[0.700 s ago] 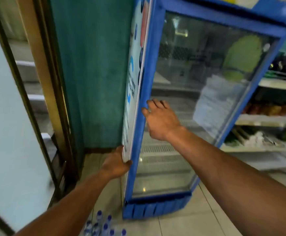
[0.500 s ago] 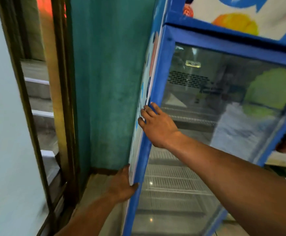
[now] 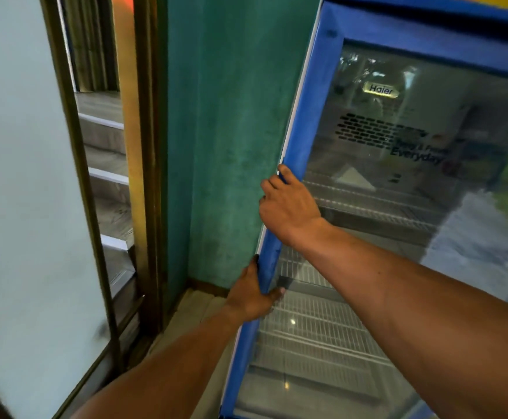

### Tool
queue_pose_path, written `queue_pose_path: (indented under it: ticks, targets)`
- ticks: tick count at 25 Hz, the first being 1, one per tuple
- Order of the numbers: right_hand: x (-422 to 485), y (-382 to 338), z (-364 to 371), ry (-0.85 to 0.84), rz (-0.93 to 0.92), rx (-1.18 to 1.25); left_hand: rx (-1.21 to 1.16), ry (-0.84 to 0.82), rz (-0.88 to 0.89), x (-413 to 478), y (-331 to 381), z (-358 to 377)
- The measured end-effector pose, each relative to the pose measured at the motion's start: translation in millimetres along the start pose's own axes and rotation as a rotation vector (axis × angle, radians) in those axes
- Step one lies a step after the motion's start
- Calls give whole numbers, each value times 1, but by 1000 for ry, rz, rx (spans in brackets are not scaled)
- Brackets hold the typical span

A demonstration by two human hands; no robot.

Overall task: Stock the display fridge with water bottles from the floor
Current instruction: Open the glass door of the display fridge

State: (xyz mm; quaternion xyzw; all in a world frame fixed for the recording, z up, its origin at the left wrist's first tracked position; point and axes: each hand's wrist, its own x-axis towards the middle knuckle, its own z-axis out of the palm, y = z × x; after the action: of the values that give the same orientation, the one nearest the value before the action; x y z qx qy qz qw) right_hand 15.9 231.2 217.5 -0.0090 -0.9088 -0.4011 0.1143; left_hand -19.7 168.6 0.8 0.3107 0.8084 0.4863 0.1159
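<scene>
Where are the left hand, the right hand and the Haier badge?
left hand [image 3: 250, 299], head view, back of the hand gripping the blue door frame [image 3: 313, 101]
right hand [image 3: 290, 207], head view, back of the hand, gripping the same frame higher up
Haier badge [image 3: 381, 90], head view, middle of its lettering

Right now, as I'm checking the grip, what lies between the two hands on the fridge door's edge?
Only a bare stretch of the blue door frame, in the head view; the right hand grips it above, the left hand below.
</scene>
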Motion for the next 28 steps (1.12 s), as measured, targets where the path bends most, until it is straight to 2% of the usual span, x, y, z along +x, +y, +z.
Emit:
queue_pose_path:
  ticks: [5, 10, 14, 16, 18, 21, 24, 28]
  targets:
    - [-8, -5, -19, -30, 24, 10, 8, 9, 72, -2, 15, -13]
    - [-54, -20, -30, 242, -1, 43, -42, -26, 68, -34, 31, -22]
    - [-114, -43, -50, 346, 79, 142, 44, -40, 102, -89, 43, -33]
    - [-149, -64, -69, 414, 262, 306, 74, -70, 166, -119, 49, -37]
    - [-180, -86, -85, 469, 608, 516, 104, -101, 175, -148, 57, -37]
    - [-222, -112, -107, 403, 1032, 782, 137, -135, 212, -198, 66, -28]
    - [-263, -123, -123, 317, 1210, 768, 138, -217, 311, -242, 72, -11]
    - [-329, -118, -142, 332, 1273, 766, 87, -356, 405, -286, 87, 17]
